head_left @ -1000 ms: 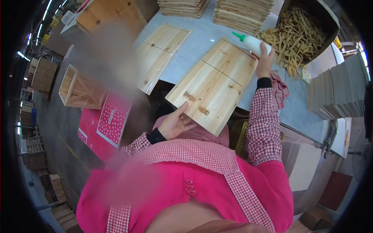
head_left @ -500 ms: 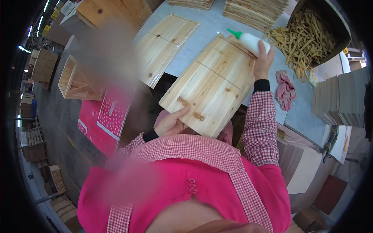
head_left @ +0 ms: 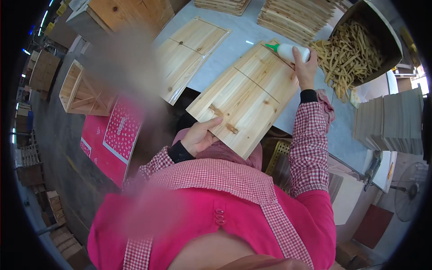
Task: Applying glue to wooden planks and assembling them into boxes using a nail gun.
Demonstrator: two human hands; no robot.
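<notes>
My left hand (head_left: 200, 136) is closed on the near-left edge of a pale wooden panel (head_left: 246, 100), its thumb on top and its fingers underneath. The panel lies tilted, its far part over the table; thin grooves cross it and brown knots mark its surface. In my right hand (head_left: 307, 67) is a white squeeze bottle (head_left: 287, 52) with a green nozzle, held on its side. The nozzle points left over the panel's far end, close to the groove there; whether it touches the wood I cannot tell.
Left of my panel lies a similar panel (head_left: 191, 49) on the table (head_left: 231, 39). Stacked wooden panels (head_left: 292, 20) stand at the back, beside a box (head_left: 390, 27) spilling wood strips (head_left: 351, 51). A pink rag (head_left: 327, 105) lies by my right sleeve; grey boards (head_left: 391, 121) stand farther right.
The bottle has come lower and turned flatter, its nozzle now nearer the groove at the panel's far end. My right sleeve now covers part of the rag. My left hand keeps its hold.
</notes>
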